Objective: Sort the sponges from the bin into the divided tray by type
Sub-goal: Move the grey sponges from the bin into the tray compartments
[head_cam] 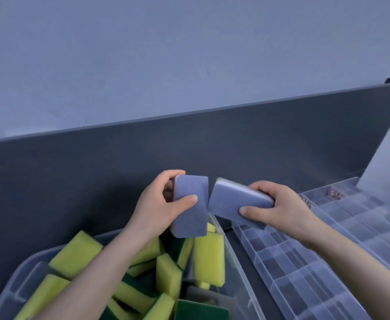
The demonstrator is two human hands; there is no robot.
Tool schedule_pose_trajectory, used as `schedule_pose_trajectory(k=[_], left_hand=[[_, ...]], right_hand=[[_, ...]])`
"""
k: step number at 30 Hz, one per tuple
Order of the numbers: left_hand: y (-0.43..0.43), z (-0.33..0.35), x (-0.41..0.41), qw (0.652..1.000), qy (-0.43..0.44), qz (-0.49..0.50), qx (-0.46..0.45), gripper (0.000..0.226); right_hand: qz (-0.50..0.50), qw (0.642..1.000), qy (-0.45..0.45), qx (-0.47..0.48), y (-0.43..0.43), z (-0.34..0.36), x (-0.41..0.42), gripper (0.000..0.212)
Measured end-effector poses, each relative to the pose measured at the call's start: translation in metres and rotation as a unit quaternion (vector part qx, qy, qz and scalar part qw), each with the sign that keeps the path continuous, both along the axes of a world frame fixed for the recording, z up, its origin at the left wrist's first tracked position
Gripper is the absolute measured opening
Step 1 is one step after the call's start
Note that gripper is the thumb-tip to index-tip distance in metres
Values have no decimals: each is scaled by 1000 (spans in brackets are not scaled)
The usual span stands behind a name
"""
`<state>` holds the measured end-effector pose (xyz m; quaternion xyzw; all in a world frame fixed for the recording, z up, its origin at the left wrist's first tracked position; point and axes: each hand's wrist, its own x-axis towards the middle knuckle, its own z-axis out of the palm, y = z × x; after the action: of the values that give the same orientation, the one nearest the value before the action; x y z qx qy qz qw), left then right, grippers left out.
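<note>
Many yellow-green sponges [209, 257] fill the bin [240, 269] nearest; above it the left hand [159, 211] and right hand [284, 209] each clamp a grey sponge, which could miss the small divided tray [327, 262] compartments.

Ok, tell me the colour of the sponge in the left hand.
Bluish-grey sponge, seen in the head view.

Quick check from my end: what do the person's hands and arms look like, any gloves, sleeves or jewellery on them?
Both the left hand and the right hand are bare, with no gloves, and no rings or watch show. Both forearms are uncovered as far as the frame's lower edge; no sleeve shows. Fingernails are short and unpainted.
</note>
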<state>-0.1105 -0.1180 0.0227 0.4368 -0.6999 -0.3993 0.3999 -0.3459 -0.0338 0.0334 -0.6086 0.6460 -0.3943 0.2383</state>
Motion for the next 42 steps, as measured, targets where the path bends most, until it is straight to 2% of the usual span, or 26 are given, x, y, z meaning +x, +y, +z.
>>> schedule_pose_trajectory(k=[3, 6, 10, 14, 17, 19, 21, 22, 26, 29, 33, 37, 42], left_hand=[[0, 4, -32, 1000, -7, 1, -11, 42], [1, 4, -61, 999, -21, 19, -20, 36], [-2, -4, -100, 995, -56, 65, -47, 35], [-4, -13, -136, 986, -120, 97, -62, 37], [-9, -22, -156, 980, -166, 95, -59, 43], [-13, -28, -167, 973, -203, 93, -58, 50], [-16, -36, -176, 967, -231, 91, -53, 49], [-18, -40, -180, 964, -243, 93, -49, 45], [-20, -55, -192, 953, -283, 105, -29, 32], [-17, -67, -196, 947, -302, 106, -13, 30], [-14, -78, -197, 940, -324, 110, -8, 35], [-11, -83, -197, 930, -356, 95, -6, 44], [-16, -77, -205, 906, -422, 45, -8, 52]], right_hand=[[32, 998, 40, 23, -5, 4, -32, 32], [37, 997, 54, 37, -12, 1, -69, 29], [9, 998, 27, 56, -25, -12, -117, 26], [20, 998, -3, 61, -41, -33, -147, 33], [32, 998, -5, 58, -54, -49, -167, 46], [47, 998, 4, 47, -64, -59, -177, 64], [65, 997, 17, 42, -72, -69, -184, 80], [73, 996, 26, 38, -75, -74, -186, 81], [86, 995, 49, 4, -81, -89, -188, 60], [77, 997, 21, -20, -84, -101, -188, 46], [95, 995, 2, -29, -85, -118, -188, 46], [131, 990, 44, -17, -88, -127, -192, 44], [197, 974, 108, 12, -97, -123, -194, 30]])
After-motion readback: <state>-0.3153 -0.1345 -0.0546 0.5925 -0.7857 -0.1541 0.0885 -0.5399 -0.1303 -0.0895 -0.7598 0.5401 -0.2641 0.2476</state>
